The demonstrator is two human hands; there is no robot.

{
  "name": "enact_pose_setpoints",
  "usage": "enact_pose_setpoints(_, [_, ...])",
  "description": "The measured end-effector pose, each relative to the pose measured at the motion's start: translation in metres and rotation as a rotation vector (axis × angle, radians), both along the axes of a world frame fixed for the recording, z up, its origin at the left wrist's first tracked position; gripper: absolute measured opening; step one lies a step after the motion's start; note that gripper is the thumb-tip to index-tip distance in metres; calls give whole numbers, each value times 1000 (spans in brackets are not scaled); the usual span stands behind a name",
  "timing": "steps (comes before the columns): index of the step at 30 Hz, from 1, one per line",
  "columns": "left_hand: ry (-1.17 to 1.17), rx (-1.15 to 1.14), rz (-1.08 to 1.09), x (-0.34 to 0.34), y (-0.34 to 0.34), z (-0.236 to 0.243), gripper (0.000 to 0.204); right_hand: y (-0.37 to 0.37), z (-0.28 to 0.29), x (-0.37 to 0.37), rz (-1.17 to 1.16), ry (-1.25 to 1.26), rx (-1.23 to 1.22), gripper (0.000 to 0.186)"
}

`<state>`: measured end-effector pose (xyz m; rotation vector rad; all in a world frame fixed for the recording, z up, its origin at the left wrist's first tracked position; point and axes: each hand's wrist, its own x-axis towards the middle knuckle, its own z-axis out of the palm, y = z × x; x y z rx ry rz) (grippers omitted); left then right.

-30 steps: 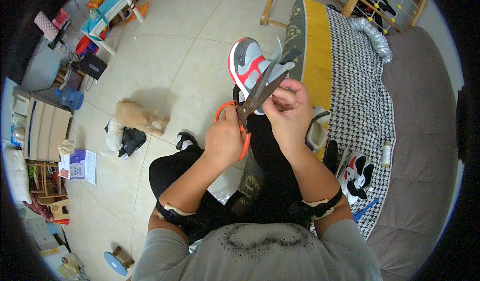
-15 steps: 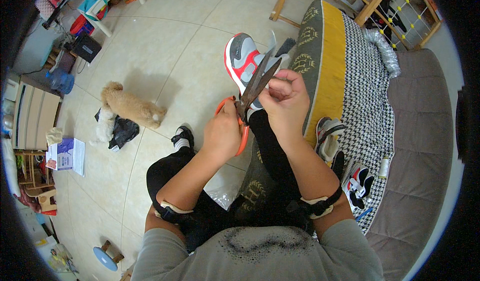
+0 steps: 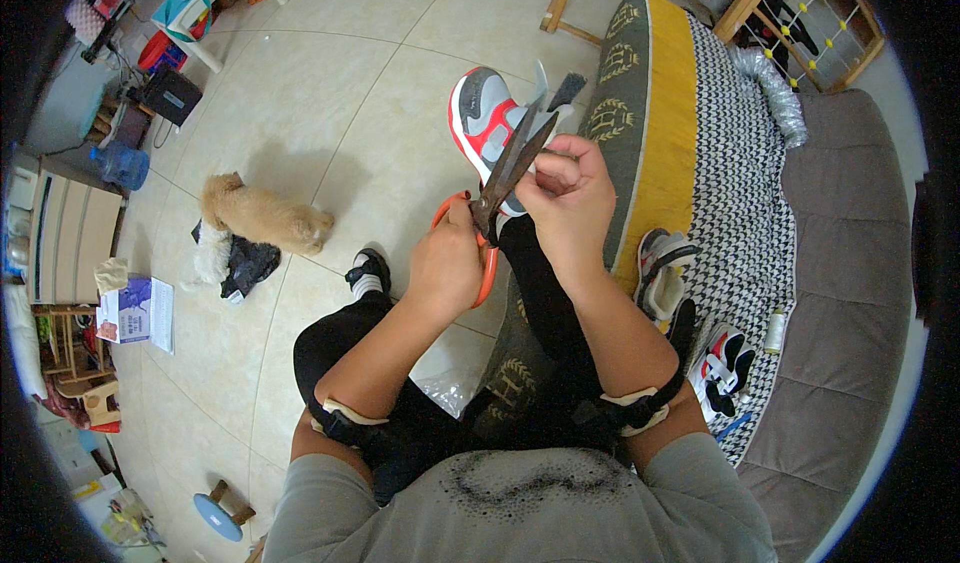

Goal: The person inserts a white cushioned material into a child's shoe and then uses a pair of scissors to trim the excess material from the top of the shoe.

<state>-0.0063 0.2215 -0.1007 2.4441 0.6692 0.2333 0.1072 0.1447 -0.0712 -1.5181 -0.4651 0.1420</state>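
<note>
My left hand (image 3: 446,263) is closed around the orange handles of a pair of scissors (image 3: 505,183). Their dark, worn blades stand slightly apart, pointing up and right across a grey, white and red sneaker (image 3: 485,103). Beside the blade tips a pale strip and a dark fuzzy strap end (image 3: 570,89) stick up from the sneaker. Close to the blades, my right hand (image 3: 570,198) is pinched; what lies between its fingertips is hidden. My black-clad leg runs up behind the scissors toward the sneaker, and whether a foot is in it cannot be told.
At my right is a sofa with a patterned cover (image 3: 735,203), bearing a grey shoe (image 3: 660,278), a red-and-white shoe (image 3: 722,358) and a thread spool (image 3: 774,332). A tan dog (image 3: 265,213) stands on the tiles by a black bag (image 3: 250,266). A blue-topped stool (image 3: 218,516) is lower left.
Both hands keep nearly the same place, with the scissors still in the left. The blade tips and the dark strap end have shifted very slightly.
</note>
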Motion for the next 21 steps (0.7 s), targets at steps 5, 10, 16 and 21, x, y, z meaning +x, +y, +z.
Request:
enact_pose_setpoints(5, [41, -11, 6, 2, -1, 2, 42, -1, 0, 3, 0, -10, -42, 36])
enact_pose_setpoints(10, [54, 6, 14, 4, -1, 7, 41, -3, 1, 4, 8, -30, -80, 37])
enact_pose_setpoints(16, [50, 27, 7, 4, 0, 4, 39, -1, 0, 5, -10, -62, -91, 37])
enact_pose_setpoints(21, [52, 32, -1, 4, 0, 1, 43, -1, -1, 5, -11, -61, -78, 37])
